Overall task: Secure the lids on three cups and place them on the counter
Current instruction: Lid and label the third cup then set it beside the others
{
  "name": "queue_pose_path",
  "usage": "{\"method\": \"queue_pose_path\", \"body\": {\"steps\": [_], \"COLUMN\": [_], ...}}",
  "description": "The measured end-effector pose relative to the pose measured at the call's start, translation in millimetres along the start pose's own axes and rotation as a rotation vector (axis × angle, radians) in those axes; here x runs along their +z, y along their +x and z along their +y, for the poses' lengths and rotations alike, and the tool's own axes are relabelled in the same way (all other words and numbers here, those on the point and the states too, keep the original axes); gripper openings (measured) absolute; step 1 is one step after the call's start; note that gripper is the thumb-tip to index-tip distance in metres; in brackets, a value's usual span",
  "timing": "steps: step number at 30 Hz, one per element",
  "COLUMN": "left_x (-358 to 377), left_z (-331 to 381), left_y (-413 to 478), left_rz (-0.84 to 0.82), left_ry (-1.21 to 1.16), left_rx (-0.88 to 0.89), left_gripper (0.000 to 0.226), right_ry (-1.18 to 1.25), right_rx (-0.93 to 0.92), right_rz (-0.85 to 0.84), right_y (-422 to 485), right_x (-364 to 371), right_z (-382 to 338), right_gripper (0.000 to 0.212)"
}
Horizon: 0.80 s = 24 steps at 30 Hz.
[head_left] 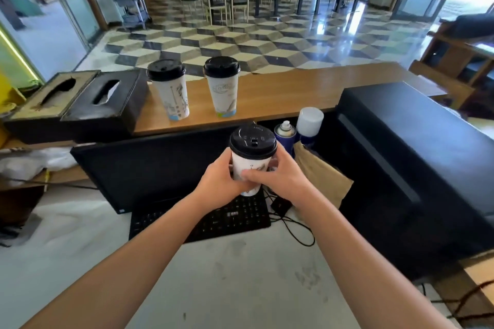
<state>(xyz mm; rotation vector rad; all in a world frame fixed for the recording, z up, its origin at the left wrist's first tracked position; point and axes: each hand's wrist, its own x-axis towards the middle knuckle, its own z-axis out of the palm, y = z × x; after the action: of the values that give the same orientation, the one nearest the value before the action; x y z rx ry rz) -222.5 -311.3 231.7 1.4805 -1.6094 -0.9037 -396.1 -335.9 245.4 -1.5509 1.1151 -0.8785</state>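
Partly hidden: held cup (250, 165), lower half behind fingers (255, 176).
Grip: left hand (217, 181) & right hand (279, 179) curled round it, lid (253, 141) on, over keyboard (213, 222).
Counter (280, 91): left cup (173, 96), right cup (224, 93) upright, lidded.

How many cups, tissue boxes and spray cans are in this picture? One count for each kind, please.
Cups: 3 (left counter cup, right counter cup, held cup)
Tissue boxes: 2 (tan-topped box, black box)
Spray cans: 2 (uncapped can, white-capped can)
Total: 7
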Motion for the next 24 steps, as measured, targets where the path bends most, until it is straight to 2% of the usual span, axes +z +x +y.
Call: {"method": "queue_pose_path", "body": {"steps": [6,9,12,17,24], "left_x": [-7.9,-8.9,-6.6,1.9,15.6], "left_z": [34.7,46.8,49.6,46.7,34.2], "left_y": [59.3,89.7,118.8,157.8,194.5], "left_rz": [0.080,0.116,0.144,0.166,0.192], "left_ry": [0.009,-0.015,-0.041,-0.039,-0.050], "left_rx": [0.042,0.052,0.075,0.100,0.004], "left_gripper": [0.068,0.064,0.071,0.068,0.069], "right_ry": [0.021,0.060,0.047,-0.002,0.028], "right_rx": [-0.068,-0.089,-0.097,-0.101,-0.084], "right_rz": [0.042,0.075,0.112,0.137,0.152], "right_y": [60.0,87.1,113.3,147.3,177.9], "right_x": [-30.9,-43.2,-51.4,-65.2,-74.4], "right_z": [-26.6,-34.2,-35.4,-33.7,-17.3], "right_gripper": [0.074,0.066,0.069,0.070,0.069]}}
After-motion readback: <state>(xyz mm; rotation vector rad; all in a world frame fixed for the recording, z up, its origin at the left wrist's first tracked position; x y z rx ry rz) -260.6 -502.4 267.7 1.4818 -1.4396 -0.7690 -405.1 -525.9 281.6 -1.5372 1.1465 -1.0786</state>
